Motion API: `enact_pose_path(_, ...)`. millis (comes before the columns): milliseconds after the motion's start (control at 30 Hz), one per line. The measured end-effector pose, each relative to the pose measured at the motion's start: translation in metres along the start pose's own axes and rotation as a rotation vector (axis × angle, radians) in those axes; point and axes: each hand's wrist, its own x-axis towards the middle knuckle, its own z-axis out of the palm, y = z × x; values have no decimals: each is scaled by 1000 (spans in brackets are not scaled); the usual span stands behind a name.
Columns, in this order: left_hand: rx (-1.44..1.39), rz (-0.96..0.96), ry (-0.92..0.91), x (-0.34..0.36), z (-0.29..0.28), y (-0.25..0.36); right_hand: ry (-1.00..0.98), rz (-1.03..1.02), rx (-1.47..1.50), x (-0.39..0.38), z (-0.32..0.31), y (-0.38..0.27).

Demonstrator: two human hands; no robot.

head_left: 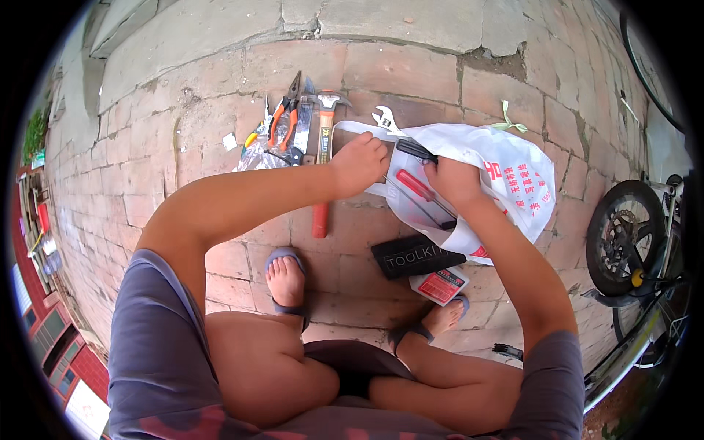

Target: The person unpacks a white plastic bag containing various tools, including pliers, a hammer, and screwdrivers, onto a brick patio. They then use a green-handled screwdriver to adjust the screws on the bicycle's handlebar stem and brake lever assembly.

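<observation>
Now both hands, left hand (359,164); right hand (453,181), grip white bag (506,165).

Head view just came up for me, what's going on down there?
A person squats on a brick pavement over a white plastic bag. The left hand grips the bag's rim; the right hand is at its opening beside a red-handled screwdriver. Pliers, a hammer and an adjustable wrench lie on the bricks beyond. A black tool case lies near the feet.
</observation>
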Motion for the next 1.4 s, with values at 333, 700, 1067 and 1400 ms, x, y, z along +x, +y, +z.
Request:
enact_pose_path(333,-359,-144,-216,-16,-48,3,-172,208,197,11,0,-18)
enact_pose_path(700,-569,-538,120,-172,-35,-31,-439,264,1258,45,-32,-41)
enact_pose_path(1067,-617,-1008,41,-141,-19,-13,-137,-40,525,25,23,-91)
enact_pose_path(1400,-460,-167,379,-63,-17,15,-275,69,-140,-45,11,13)
